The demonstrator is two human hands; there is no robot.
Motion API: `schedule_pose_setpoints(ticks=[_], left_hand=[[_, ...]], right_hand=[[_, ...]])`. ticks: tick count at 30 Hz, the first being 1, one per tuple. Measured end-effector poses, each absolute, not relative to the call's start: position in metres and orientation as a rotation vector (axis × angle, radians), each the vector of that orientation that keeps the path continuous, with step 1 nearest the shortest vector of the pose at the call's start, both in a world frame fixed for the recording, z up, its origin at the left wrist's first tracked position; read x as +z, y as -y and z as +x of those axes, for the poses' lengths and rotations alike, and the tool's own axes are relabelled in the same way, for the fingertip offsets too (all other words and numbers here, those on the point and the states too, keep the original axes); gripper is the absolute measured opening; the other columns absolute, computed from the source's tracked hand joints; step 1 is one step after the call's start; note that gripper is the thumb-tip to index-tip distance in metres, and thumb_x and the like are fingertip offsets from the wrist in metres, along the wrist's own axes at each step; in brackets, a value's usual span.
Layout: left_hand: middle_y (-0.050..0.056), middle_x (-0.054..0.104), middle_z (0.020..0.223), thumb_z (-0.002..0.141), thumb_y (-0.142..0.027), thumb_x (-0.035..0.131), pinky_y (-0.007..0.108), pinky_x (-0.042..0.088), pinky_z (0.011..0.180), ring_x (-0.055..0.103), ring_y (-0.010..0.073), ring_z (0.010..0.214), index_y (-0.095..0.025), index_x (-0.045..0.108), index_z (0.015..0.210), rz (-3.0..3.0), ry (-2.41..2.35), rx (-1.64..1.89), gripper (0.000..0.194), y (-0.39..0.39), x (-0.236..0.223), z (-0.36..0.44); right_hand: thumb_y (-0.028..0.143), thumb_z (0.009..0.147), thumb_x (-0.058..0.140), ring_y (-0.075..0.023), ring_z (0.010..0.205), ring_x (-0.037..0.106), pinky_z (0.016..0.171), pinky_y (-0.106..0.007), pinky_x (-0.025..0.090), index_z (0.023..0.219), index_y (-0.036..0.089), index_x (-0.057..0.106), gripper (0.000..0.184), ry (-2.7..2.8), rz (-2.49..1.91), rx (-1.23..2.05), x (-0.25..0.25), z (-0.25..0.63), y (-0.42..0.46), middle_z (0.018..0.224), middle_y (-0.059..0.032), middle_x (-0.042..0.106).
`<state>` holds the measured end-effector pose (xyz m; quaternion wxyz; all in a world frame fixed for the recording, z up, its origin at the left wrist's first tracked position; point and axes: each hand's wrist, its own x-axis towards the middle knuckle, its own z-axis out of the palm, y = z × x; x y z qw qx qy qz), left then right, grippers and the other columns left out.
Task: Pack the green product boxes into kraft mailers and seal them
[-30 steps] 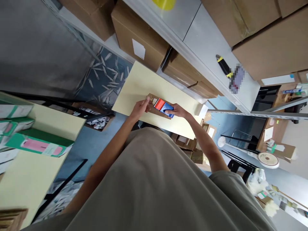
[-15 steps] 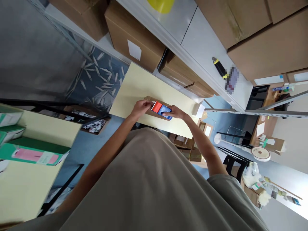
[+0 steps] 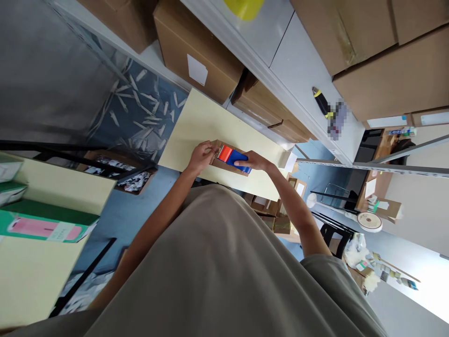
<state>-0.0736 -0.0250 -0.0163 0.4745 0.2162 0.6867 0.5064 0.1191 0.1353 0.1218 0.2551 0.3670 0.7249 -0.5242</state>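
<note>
My right hand [image 3: 257,160] is closed around a slim blue item with a red-orange band [image 3: 233,157] and a pale, narrow left end. Its exact kind does not show. Below it lies a long brown cardboard box [image 3: 229,165] on the cream tabletop [image 3: 191,126]. By the item's pale end and the box's left end is my left hand [image 3: 202,155], its fingers bent and pressed together. Whatever they pinch is too small to make out.
Cardboard boxes [image 3: 196,51] line a shelf behind the tabletop. Black-and-yellow pliers [image 3: 321,100] lie on the upper grey shelf [image 3: 298,51]. To the left, a green box with a pink panel [image 3: 45,224] rests on another table. White scraps [image 3: 150,105] lie beyond the table's left end.
The blue and red item has tilted in my right hand, so its surface catches the light differently. My left hand has shifted slightly left. The camera view has turned a little.
</note>
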Motion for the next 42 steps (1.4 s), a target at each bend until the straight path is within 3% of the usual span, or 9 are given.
schedule_pose_setpoints(ticks=[3,9,16,23,30,34,39,42], left_hand=[[0.014,0.080,0.130,0.086,-0.036,0.085,0.043,0.061,0.111,0.072,0.0343,0.136,-0.017,0.079,0.091,0.425,-1.648,1.239,0.021,0.029,-0.017,-0.082],[0.008,0.076,0.096,0.086,-0.039,0.089,0.044,0.070,0.094,0.079,0.0249,0.104,-0.015,0.073,0.093,-0.011,-1.502,1.384,0.029,0.038,-0.029,-0.101],[0.007,0.074,0.087,0.081,-0.036,0.091,0.042,0.072,0.088,0.079,0.0246,0.096,-0.015,0.070,0.087,-0.069,-1.464,1.338,0.030,0.036,-0.039,-0.099],[0.004,0.073,0.082,0.082,-0.036,0.088,0.033,0.066,0.073,0.073,0.0180,0.074,-0.016,0.071,0.090,0.027,-1.535,1.284,0.027,0.041,-0.050,-0.107],[0.004,0.074,0.080,0.083,-0.050,0.083,0.024,0.052,0.060,0.067,0.0151,0.066,-0.019,0.072,0.091,0.215,-1.674,1.224,0.034,0.038,-0.069,-0.094],[0.004,0.075,0.080,0.087,-0.053,0.078,0.025,0.054,0.067,0.068,0.0162,0.072,-0.021,0.072,0.092,0.326,-1.704,1.220,0.033,0.035,-0.078,-0.077],[0.003,0.076,0.086,0.085,-0.044,0.083,0.033,0.058,0.074,0.071,0.0202,0.073,-0.021,0.074,0.129,0.386,-1.914,1.165,0.050,0.052,-0.076,-0.073],[0.008,0.080,0.100,0.097,-0.048,0.071,0.035,0.061,0.086,0.074,0.0221,0.086,-0.019,0.076,0.124,0.548,-1.978,1.187,0.040,0.060,-0.059,-0.075]], right_hand=[[0.092,0.077,0.082,-0.0195,0.070,0.072,0.065,-0.028,0.053,0.083,0.018,0.072,0.074,-1.861,0.991,-1.482,0.137,0.115,-0.138,0.075,-0.0046,0.077],[0.084,0.082,0.084,-0.0176,0.062,0.072,0.059,-0.028,0.054,0.078,0.017,0.075,0.067,-1.760,1.008,-1.363,0.161,0.133,-0.153,0.070,-0.0072,0.079],[0.080,0.082,0.084,-0.0152,0.057,0.067,0.055,-0.027,0.050,0.076,0.017,0.076,0.064,-1.824,1.064,-1.255,0.142,0.142,-0.148,0.068,-0.0058,0.078],[0.078,0.081,0.086,-0.0157,0.055,0.066,0.055,-0.029,0.048,0.069,0.019,0.072,0.062,-1.828,1.072,-1.241,0.133,0.134,-0.147,0.063,-0.0046,0.075],[0.082,0.080,0.085,-0.0159,0.058,0.069,0.059,-0.029,0.051,0.071,0.019,0.071,0.065,-1.846,1.092,-1.253,0.132,0.136,-0.142,0.066,-0.0049,0.077],[0.084,0.080,0.085,-0.0153,0.056,0.065,0.058,-0.030,0.047,0.067,0.020,0.068,0.068,-1.893,1.091,-1.172,0.129,0.136,-0.140,0.063,-0.0039,0.074],[0.080,0.082,0.088,-0.0172,0.060,0.064,0.060,-0.031,0.043,0.070,0.019,0.070,0.065,-1.915,1.104,-1.125,0.127,0.131,-0.137,0.060,-0.0041,0.069],[0.081,0.085,0.087,-0.0178,0.064,0.066,0.062,-0.030,0.044,0.076,0.017,0.072,0.066,-1.928,1.074,-1.072,0.129,0.128,-0.136,0.065,-0.0045,0.071]])
